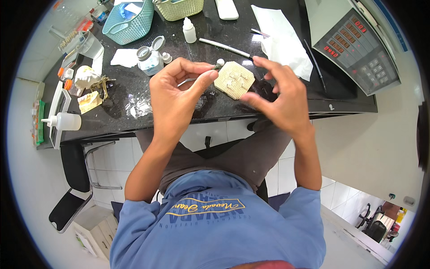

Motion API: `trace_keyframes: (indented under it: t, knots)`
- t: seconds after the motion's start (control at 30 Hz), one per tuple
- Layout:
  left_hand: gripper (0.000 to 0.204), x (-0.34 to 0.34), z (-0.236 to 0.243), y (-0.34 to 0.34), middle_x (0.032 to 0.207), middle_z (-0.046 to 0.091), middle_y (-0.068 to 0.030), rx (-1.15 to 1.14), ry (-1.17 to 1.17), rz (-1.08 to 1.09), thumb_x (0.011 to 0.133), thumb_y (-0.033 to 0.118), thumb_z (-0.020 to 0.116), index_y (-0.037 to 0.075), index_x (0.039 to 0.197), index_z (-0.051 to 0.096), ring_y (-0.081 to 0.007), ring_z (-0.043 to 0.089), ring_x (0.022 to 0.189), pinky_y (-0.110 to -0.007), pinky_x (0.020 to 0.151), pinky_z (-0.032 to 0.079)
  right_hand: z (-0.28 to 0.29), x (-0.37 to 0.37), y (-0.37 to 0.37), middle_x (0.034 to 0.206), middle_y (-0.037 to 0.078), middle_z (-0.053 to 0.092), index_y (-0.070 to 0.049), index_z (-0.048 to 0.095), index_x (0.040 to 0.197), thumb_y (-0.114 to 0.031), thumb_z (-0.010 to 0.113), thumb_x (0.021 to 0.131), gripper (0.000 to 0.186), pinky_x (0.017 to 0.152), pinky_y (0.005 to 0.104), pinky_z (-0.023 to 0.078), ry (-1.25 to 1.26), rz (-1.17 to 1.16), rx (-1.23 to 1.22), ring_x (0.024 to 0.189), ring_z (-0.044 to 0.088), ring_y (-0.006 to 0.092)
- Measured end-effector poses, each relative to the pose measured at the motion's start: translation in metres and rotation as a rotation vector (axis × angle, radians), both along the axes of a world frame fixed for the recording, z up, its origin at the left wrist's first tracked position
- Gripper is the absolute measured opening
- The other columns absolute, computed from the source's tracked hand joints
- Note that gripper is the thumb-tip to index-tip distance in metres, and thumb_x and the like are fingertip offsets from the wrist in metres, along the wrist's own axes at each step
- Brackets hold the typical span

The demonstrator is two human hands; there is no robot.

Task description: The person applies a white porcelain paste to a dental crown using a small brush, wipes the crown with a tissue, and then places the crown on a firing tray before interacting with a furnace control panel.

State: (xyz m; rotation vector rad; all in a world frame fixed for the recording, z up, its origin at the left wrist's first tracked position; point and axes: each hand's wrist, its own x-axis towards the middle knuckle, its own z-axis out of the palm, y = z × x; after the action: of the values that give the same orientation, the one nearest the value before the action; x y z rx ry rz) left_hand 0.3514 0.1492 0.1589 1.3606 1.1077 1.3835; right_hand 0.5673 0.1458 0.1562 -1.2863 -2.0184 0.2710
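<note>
A cream honeycomb firing tray (227, 90), eight-sided and full of small holes, lies on the black countertop. Several small pins or pieces stand on its top. At its upper left, my left hand (175, 92) pinches a small dark piece (218, 66) between thumb and forefinger; its exact kind is too small to tell. A small white round thing (220, 62) shows just behind that piece. My right hand (283, 96) is open beside the tray's right side, thumb and fingers apart with nothing between them. Its thumb tip is close to the tray's lower right edge.
Beyond the tray lie a white pen-like stick (224, 47) and a white dropper bottle (189, 32). An opened jar (151, 62) stands left, near dental plaster models (88, 77). White tissue (286, 49) and a thin dark brush (316, 67) lie right, by a machine with a keypad (358, 45).
</note>
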Motion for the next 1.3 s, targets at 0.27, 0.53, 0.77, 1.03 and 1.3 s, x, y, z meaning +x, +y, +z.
trace_keyframes:
  t: [0.27, 0.53, 0.77, 1.03, 1.3]
  knots:
    - [0.009, 0.012, -0.012, 0.024, 0.092, 0.069, -0.0137, 0.004, 0.195, -0.09, 0.08, 0.0, 0.07, -0.005, 0.084, 0.064, -0.0136, 0.066, 0.084, -0.025, 0.074, 0.055, -0.013, -0.018, -0.004, 0.102, 0.014, 0.064, -0.004, 0.052, 0.126, -0.03, 0.082, 0.064, 0.074, 0.08, 0.0384, 0.049, -0.056, -0.029, 0.008, 0.094, 0.058, 0.0283]
    - [0.007, 0.018, -0.011, 0.029, 0.092, 0.071, -0.0128, 0.104, 0.371, -0.156, 0.079, 0.0, 0.07, -0.003, 0.085, 0.067, -0.0151, 0.068, 0.083, -0.027, 0.074, 0.056, -0.02, -0.015, -0.005, 0.099, 0.013, 0.064, -0.004, 0.052, 0.124, -0.028, 0.081, 0.066, 0.069, 0.079, 0.0379, 0.048, -0.026, -0.04, 0.03, 0.092, 0.058, 0.0283]
    - [0.008, 0.018, -0.008, 0.028, 0.092, 0.071, -0.0126, 0.086, 0.401, -0.157, 0.079, 0.0, 0.071, -0.003, 0.084, 0.066, -0.0156, 0.068, 0.083, -0.027, 0.073, 0.056, -0.023, -0.014, -0.005, 0.1, 0.013, 0.064, -0.004, 0.053, 0.123, -0.028, 0.081, 0.067, 0.068, 0.08, 0.0378, 0.048, 0.006, -0.029, 0.044, 0.092, 0.058, 0.0281]
    - [0.008, 0.02, -0.007, 0.029, 0.089, 0.071, -0.0107, 0.14, 0.474, -0.159, 0.079, -0.001, 0.07, -0.003, 0.085, 0.066, -0.0166, 0.069, 0.084, -0.03, 0.079, 0.057, -0.022, -0.013, -0.005, 0.104, 0.012, 0.064, -0.006, 0.054, 0.125, -0.027, 0.082, 0.066, 0.069, 0.086, 0.0371, 0.049, -0.004, -0.048, 0.004, 0.097, 0.06, 0.0248]
    - [0.01, 0.018, -0.007, 0.032, 0.088, 0.071, -0.0108, 0.144, 0.513, -0.176, 0.078, -0.001, 0.07, -0.004, 0.086, 0.065, -0.0164, 0.069, 0.083, -0.03, 0.077, 0.057, -0.022, -0.014, -0.005, 0.104, 0.011, 0.064, -0.006, 0.054, 0.125, -0.024, 0.083, 0.064, 0.07, 0.085, 0.036, 0.049, 0.014, -0.056, -0.005, 0.095, 0.06, 0.024]
